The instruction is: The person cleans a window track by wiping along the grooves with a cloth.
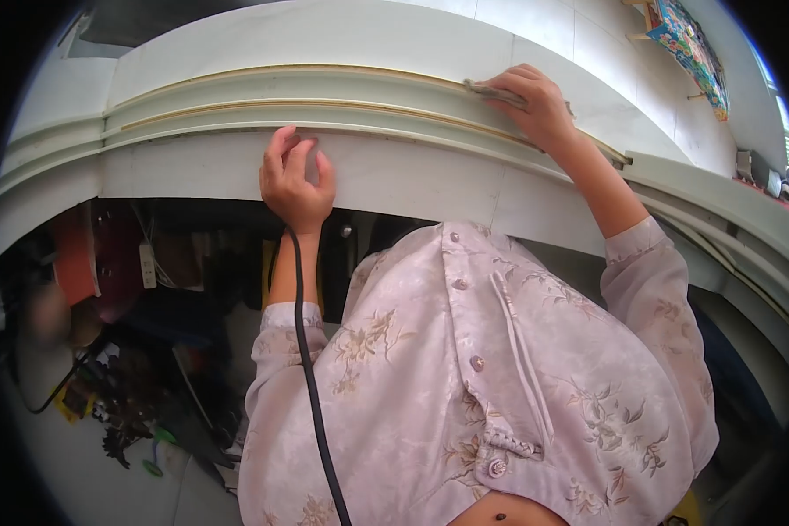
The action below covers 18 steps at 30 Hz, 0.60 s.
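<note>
My right hand (539,110) is closed around a greyish cloth (491,91), pressed on the upper rail of a pale sliding-window track (324,95). One end of the cloth sticks out past my fingertips; part of it is hidden under my hand. Lower down on the left, my left hand (298,188) is at the front edge of the track with its fingers loosely bent and apart. Nothing shows between them. Yellowish strips run along the track's rails. A black cable (302,342) hangs past my left wrist.
Below the track is a white stone ledge (394,171). Under it on the left stand an orange object (75,256) and a white socket strip (148,266), with dark clutter beneath. Beyond the window, a patterned cloth-covered piece (691,48) stands on a tiled floor (587,35).
</note>
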### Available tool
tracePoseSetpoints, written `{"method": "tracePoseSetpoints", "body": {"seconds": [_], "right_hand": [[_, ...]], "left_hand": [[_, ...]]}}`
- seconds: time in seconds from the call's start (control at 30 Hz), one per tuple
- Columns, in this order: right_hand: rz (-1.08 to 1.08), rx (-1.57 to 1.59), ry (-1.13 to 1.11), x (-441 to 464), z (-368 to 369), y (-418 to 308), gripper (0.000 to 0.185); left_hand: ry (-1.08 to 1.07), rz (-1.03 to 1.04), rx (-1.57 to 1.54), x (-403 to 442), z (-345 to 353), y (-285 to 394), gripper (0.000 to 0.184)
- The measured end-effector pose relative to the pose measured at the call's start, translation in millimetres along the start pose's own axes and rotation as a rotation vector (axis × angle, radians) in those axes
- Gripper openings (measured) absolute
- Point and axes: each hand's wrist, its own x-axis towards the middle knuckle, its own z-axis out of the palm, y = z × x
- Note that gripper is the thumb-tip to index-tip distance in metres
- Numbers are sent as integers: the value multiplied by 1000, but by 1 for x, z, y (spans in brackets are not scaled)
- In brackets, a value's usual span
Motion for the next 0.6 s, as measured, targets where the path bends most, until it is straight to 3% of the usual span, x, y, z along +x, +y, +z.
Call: {"method": "tracePoseSetpoints", "body": {"seconds": [0.23,0.37,0.5,0.6], "right_hand": [[-396,-41,22,67,37,-34,19],[-193,-132,-83,16,-2,-7,23],[-257,-157,-91,23,5,-6,30],[-346,-279,-104,82,44,-55,33]], "left_hand": [[-19,-19,1,5,-1,4,16],[-13,-42,-27,4,1,0,15],[-15,-86,-25,5,-1,8,15],[-23,-107,-21,5,1,8,16]]}}
